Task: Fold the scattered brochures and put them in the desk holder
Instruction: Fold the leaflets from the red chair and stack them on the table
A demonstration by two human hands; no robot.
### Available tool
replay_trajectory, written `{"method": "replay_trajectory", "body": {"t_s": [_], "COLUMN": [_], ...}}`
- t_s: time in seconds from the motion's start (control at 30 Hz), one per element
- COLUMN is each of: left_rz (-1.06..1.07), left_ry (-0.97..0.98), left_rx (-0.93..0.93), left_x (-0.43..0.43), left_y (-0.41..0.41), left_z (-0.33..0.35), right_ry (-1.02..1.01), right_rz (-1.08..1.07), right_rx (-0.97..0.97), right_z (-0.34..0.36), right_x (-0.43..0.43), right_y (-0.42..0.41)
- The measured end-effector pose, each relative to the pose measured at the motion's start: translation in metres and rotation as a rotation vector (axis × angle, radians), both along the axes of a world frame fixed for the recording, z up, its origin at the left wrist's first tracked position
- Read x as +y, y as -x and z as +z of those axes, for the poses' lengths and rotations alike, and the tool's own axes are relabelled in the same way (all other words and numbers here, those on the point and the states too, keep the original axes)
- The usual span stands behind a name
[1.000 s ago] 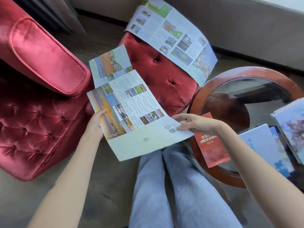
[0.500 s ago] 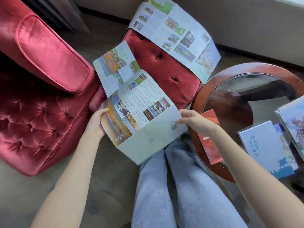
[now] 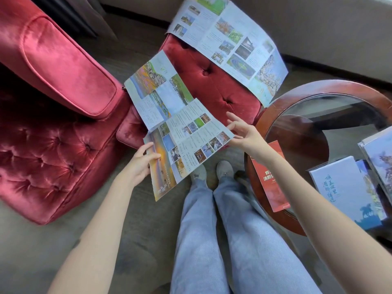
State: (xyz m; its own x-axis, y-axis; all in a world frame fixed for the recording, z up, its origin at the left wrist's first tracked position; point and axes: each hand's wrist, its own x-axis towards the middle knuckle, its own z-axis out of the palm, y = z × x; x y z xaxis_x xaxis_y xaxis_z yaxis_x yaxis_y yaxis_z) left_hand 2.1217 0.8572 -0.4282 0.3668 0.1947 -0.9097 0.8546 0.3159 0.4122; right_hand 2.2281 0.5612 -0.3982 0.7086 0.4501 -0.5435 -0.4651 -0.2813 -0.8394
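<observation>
The left hand [image 3: 139, 164] has its grip clamped on the left edge of the brochure [image 3: 180, 132], held in the air between red armchair [image 3: 53, 134] and table [image 3: 318, 88]. The right hand [image 3: 244, 133] has its grip apart, fingers spread at the right corner; contact there is unclear.

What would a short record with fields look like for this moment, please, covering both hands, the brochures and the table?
left hand: grip on the left edge of the held brochure, thumb on top
right hand: fingers spread, at that brochure's right corner
held brochure: partly unfolded, photo panels facing up
second brochure: unfolded, draped over the red stool
round table: glass top; red leaflet and white-and-blue booklet lie on it
</observation>
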Motion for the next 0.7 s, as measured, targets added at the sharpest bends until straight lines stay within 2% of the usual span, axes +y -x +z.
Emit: {"method": "replay_trajectory", "body": {"t_s": [0.2,0.3,0.4,0.6,0.7], "left_rz": [-0.188,-0.158,-0.144,0.069,-0.046], "left_ry": [-0.015,0.124,0.047,-0.014,-0.074], "left_rx": [0.033,-0.006,0.008,0.063,0.02], "left_x": [-0.008,-0.005,-0.007,-0.019,-0.02], "left_y": [0.001,0.002,-0.001,0.001,0.006], "left_z": [0.001,-0.002,-0.009,-0.017,-0.015], "right_ry": [-0.01,0.0,0.16,0.391,0.422], "right_rz": [0.029,-0.089,-0.224,-0.374,-0.339], "right_rx": [-0.093,-0.086,-0.065,0.161,0.238], "right_z": [0.001,0.0,-0.013,-0.047,-0.057], "right_x": [0.009,0.017,0.024,0.026,0.027], "right_y": [-0.016,-0.022,-0.022,-0.014,-0.007]}}
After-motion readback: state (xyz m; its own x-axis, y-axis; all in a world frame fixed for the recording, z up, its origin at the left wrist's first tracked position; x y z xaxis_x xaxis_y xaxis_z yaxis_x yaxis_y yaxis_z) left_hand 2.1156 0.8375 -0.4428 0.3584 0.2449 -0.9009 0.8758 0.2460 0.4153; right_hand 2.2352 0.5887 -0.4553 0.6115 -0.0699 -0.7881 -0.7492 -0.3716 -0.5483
